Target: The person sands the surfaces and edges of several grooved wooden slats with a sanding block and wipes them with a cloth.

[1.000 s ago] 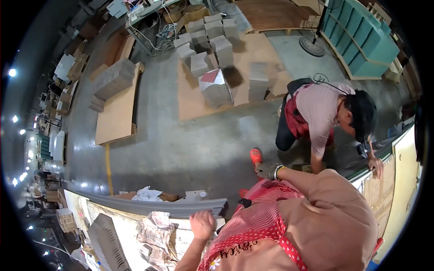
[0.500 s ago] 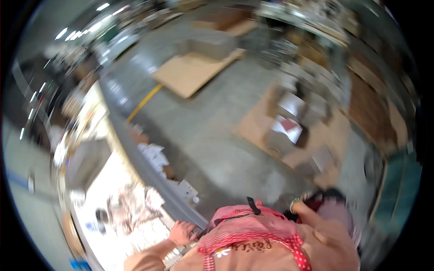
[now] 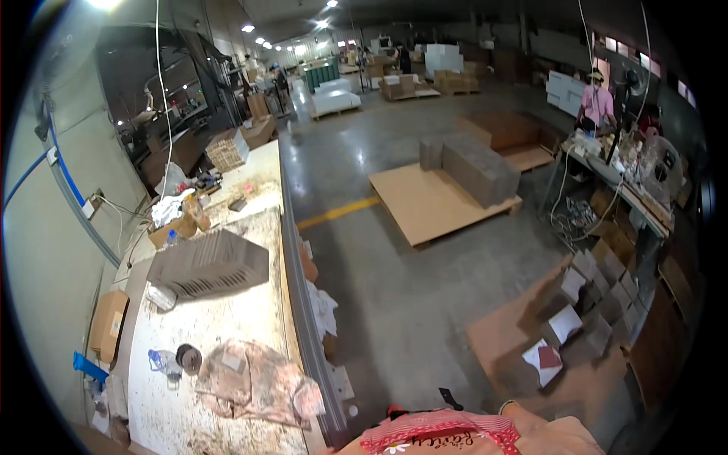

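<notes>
My left hand is out of sight below the lower edge. Of my right arm, the sleeve [image 3: 542, 426] and a banded wrist show beside my red apron [image 3: 444, 431]; the fingers are hidden. On the pale, stained worktable [image 3: 163, 326] to my left lies a crumpled, blotched cloth [image 3: 254, 383]. Next to it are a dark round roll [image 3: 188, 356] and a clear plastic item with blue on it [image 3: 161, 362]. Farther up the table stands a row of grey-brown boards [image 3: 212, 262], packed side by side, with a small whitish block [image 3: 161, 296] at its near end.
A board-topped pallet [image 3: 409, 201] carries a grey stack [image 3: 478, 167] ahead. To the right, grey and white pieces [image 3: 565, 326] rest on a brown sheet [image 3: 500, 334] on the floor. Beyond them is a cluttered bench [image 3: 644, 201]. A person in pink [image 3: 597, 106] stands far right.
The view has lifted and swung left, showing more of the table and the hall. My left hand, earlier at the table's edge, has left the picture. The blur has mostly gone.
</notes>
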The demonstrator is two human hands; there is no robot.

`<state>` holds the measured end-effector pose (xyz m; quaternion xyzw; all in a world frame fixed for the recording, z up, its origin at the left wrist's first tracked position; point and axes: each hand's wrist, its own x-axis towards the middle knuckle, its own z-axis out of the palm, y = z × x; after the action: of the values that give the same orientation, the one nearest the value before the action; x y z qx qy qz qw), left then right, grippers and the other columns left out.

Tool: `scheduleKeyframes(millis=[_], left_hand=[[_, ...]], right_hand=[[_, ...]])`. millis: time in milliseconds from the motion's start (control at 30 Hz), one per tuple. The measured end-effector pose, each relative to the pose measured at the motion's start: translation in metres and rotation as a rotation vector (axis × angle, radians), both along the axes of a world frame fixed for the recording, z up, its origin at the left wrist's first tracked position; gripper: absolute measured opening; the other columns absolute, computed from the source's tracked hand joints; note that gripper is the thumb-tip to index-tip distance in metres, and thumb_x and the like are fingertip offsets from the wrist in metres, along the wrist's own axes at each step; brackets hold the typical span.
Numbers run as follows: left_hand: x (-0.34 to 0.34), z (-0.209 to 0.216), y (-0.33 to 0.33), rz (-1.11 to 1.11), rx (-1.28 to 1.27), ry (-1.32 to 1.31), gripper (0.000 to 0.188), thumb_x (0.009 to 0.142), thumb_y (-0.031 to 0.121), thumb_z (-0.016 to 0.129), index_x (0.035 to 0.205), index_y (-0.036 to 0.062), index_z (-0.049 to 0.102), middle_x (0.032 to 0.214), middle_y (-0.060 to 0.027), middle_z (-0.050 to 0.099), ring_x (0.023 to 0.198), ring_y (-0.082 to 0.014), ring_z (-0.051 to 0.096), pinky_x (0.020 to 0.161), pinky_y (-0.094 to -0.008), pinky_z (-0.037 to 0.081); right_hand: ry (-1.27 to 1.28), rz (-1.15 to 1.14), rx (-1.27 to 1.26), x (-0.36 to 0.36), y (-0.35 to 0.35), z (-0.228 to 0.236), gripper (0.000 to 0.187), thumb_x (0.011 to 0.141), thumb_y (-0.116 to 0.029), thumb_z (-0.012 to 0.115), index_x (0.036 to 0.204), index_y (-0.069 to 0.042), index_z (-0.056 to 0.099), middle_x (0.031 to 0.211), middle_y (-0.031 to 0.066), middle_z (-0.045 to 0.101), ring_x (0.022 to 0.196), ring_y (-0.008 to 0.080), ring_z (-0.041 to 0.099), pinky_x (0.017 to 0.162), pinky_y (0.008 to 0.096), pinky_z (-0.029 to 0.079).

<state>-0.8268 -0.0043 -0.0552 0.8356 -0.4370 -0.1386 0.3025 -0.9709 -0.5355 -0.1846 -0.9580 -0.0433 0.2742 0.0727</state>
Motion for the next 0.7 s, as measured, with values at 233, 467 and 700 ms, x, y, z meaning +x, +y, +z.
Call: scheduleKeyframes(millis=[233,467,700], left_hand=[[-0.009,0.0,-0.01,0.211,0.133,0.155,0.025,0.078,0.031,0.056,0.089,0.01,0.064,0.079,-0.0097,0.062,0.075,-0.0302,0.061,0.067,-0.0419,0.048],[0.003,0.05,-0.047,0.052,0.258,0.242,0.022,0.08,0.027,0.057,0.086,0.0081,0.064,0.083,-0.0143,0.063,0.076,-0.0361,0.061,0.064,-0.0464,0.049],[0.124,0.088,-0.183,1.012,-0.16,-0.075,0.017,0.086,0.016,0.06,0.1,0.006,0.061,0.093,-0.0126,0.063,0.086,-0.0327,0.061,0.073,-0.0391,0.05]], right_hand=[[0.122,0.067,0.061,0.11,-0.026,0.023,0.026,0.089,-0.023,0.047,0.097,-0.012,0.07,0.101,0.0136,0.068,0.096,0.0305,0.065,0.081,0.0419,0.052],[0.019,0.42,0.109,0.252,-0.093,-0.063,0.021,0.084,-0.02,0.052,0.09,-0.01,0.07,0.096,0.0153,0.068,0.093,0.0318,0.065,0.079,0.0428,0.052],[0.112,0.855,0.078,0.447,-0.165,-0.08,0.023,0.084,-0.024,0.052,0.091,-0.008,0.068,0.097,0.0177,0.067,0.094,0.0357,0.063,0.083,0.0459,0.049]])
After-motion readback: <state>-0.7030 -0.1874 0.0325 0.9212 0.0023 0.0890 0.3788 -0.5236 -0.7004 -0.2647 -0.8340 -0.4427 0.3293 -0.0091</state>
